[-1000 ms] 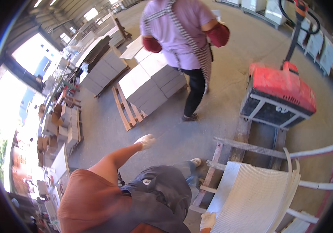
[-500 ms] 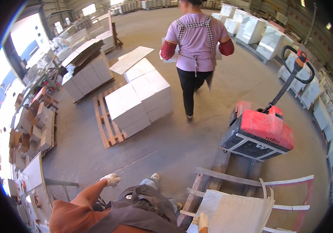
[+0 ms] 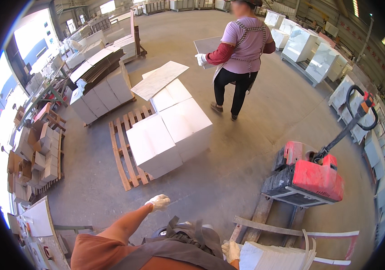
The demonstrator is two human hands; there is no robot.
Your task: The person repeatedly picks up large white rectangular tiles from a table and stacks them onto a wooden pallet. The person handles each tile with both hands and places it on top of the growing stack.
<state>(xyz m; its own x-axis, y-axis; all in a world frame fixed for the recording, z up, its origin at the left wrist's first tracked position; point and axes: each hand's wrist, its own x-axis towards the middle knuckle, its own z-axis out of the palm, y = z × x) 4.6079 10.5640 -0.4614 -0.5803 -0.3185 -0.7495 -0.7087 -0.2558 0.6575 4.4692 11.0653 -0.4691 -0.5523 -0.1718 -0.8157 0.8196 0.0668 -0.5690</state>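
Note:
My left hand (image 3: 160,202), in a pale work glove, is stretched out ahead of me over the floor. It holds nothing, its fingers loosely extended. My right hand (image 3: 231,250), gloved too, hangs low beside my dark apron (image 3: 174,247), fingers partly apart and nothing visible in them. It is nearest to a stack of thin pale slabs (image 3: 269,257), close to the stack's left edge; whether it touches them I cannot tell. The slabs stand on a frame (image 3: 264,226) over the forks of a red pallet truck (image 3: 316,180).
White blocks (image 3: 170,128) with a loose slab (image 3: 161,80) on top stand by a wooden pallet (image 3: 122,148). Beyond, a co-worker (image 3: 246,45) in a checked apron carries a flat panel (image 3: 208,47). Cartons (image 3: 39,157) and a worktable (image 3: 39,220) are left; white stacks (image 3: 322,63) line the right.
My view has shifted forward, toward the white blocks. My left hand has swung forward and right. The co-worker has turned leftward, so the carried panel shows more.

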